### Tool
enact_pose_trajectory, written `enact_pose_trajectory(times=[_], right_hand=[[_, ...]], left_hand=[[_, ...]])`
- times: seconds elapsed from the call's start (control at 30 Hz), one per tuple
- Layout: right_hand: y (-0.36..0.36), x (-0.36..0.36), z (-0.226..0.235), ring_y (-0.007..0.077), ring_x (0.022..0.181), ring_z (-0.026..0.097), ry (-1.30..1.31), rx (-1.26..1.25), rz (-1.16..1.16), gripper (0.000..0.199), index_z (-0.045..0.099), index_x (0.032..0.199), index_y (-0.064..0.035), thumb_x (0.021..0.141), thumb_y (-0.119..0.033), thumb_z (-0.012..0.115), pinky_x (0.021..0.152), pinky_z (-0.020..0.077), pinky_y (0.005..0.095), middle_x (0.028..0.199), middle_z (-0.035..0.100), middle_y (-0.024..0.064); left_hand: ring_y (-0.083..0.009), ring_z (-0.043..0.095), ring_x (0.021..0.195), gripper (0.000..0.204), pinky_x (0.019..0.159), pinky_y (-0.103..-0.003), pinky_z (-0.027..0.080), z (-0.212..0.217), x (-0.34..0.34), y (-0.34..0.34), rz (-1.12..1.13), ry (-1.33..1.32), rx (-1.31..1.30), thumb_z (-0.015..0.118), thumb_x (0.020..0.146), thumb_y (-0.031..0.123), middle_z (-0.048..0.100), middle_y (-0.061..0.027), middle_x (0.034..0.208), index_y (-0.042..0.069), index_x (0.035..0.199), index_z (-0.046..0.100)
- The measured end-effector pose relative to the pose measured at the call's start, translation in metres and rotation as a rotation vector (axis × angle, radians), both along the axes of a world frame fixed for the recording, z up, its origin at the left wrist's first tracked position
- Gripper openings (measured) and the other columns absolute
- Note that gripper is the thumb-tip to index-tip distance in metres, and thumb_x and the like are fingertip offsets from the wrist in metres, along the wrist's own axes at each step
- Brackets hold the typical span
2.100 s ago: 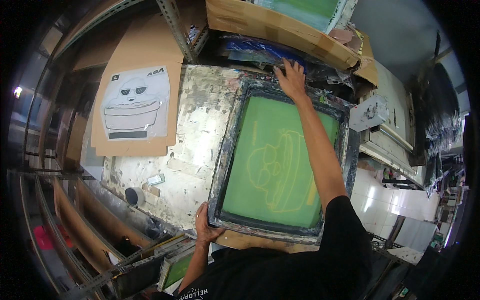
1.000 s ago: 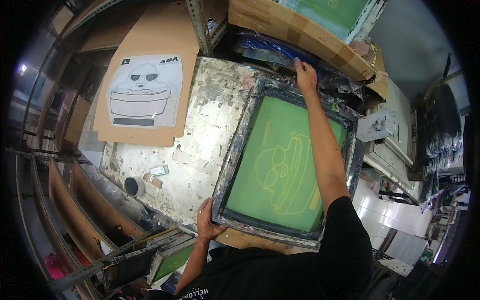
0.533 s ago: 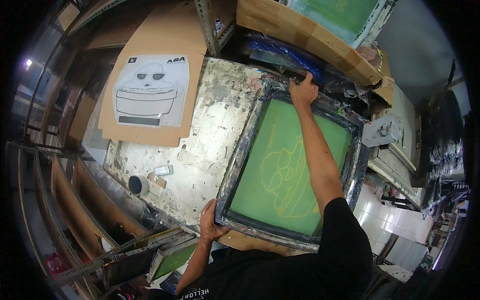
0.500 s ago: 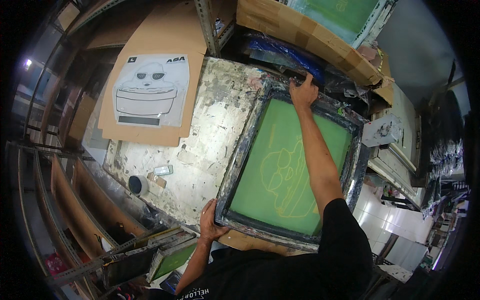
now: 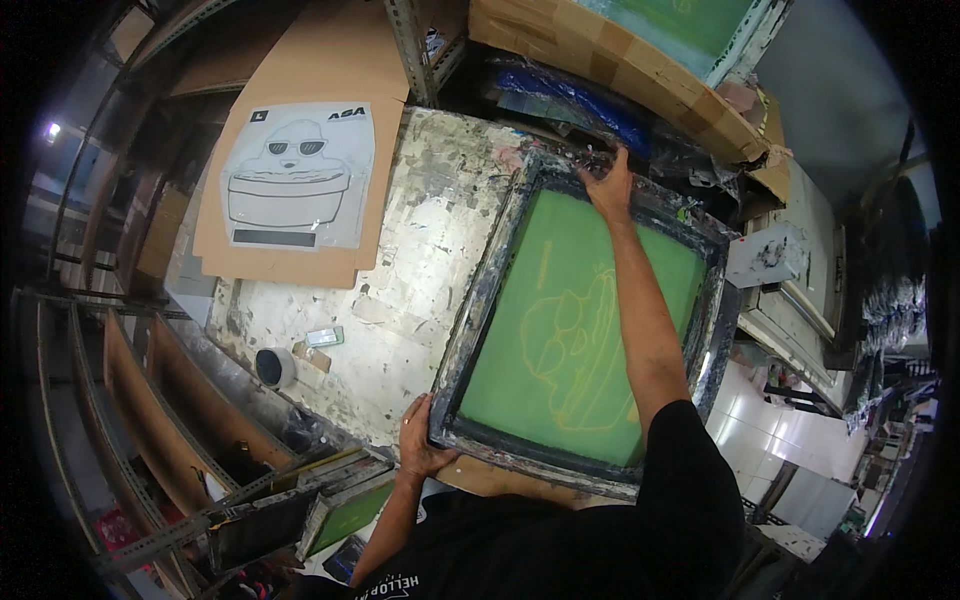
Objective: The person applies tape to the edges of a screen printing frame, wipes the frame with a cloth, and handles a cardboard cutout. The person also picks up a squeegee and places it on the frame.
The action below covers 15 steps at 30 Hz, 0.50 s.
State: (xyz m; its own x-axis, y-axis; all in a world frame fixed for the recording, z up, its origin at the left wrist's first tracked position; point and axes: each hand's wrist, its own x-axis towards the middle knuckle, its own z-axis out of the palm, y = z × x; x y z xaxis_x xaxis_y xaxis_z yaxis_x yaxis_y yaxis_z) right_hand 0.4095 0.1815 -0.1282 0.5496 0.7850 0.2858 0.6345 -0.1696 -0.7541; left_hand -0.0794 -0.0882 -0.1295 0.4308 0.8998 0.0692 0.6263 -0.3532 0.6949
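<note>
A large screen-printing frame (image 5: pixel 585 320) with green mesh and a faint yellow cartoon outline lies on the paint-crusted tabletop (image 5: pixel 420 250), slightly skewed, its near edge reaching the tabletop's near side. The left hand (image 5: pixel 418 440) holds the frame's near left corner, its grip closed around the dark, ink-stained rail with fingers curled over the top. The right hand (image 5: pixel 608 185) reaches along the mesh to the far rail, fingers pressed down on the frame's far edge near its middle; whether they hook over the rail or only rest on it cannot be told from here.

Judging by this two-point hold, the frame is being seated or shifted on the tabletop. To do that well, both hands should stay on the rails and off the mesh, and the forearm lying over the green field should be kept lifted so it does not press or smear the stencil. Moving both ends together would keep the frame from twisting.

To the far left, a grey printed sheet (image 5: pixel 295 190) showing the same cartoon figure sits on a piece of brown cardboard (image 5: pixel 290 150). A small round dark pot (image 5: pixel 273 367) and a small pale green tag (image 5: pixel 324 337) lie near the tabletop's left edge, well clear of the frame.
</note>
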Motion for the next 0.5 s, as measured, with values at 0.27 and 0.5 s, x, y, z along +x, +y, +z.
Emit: enact_pose_trajectory(times=[0.27, 0.5], right_hand=[[-0.01, 0.018, 0.009, 0.0357, 0.12, 0.057, 0.149, -0.081, 0.204, 0.086, 0.027, 0.147, -0.0083, 0.076, 0.002, 0.075, 0.098, 0.0478, 0.0439, 0.132, 0.055, 0.0229], [-0.013, 0.007, 0.027, 0.0331, 0.115, 0.059, -0.277, -0.068, 0.027, 0.076, 0.034, 0.144, -0.0052, 0.08, -0.012, 0.075, 0.098, 0.0466, 0.0457, 0.126, 0.058, 0.0214]], left_hand=[[-0.0392, 0.048, 0.128, 0.106, 0.109, -0.045, 0.038, 0.004, 0.003, 0.0, 0.015, -0.004, -0.01, 0.086, 0.047, 0.021, 0.053, -0.0208, 0.138, -0.004, 0.141, 0.043], [-0.0399, 0.048, 0.128, 0.11, 0.109, -0.046, 0.039, -0.009, -0.003, -0.003, 0.019, 0.004, -0.014, 0.085, 0.044, 0.023, 0.052, -0.0216, 0.138, -0.004, 0.142, 0.042]])
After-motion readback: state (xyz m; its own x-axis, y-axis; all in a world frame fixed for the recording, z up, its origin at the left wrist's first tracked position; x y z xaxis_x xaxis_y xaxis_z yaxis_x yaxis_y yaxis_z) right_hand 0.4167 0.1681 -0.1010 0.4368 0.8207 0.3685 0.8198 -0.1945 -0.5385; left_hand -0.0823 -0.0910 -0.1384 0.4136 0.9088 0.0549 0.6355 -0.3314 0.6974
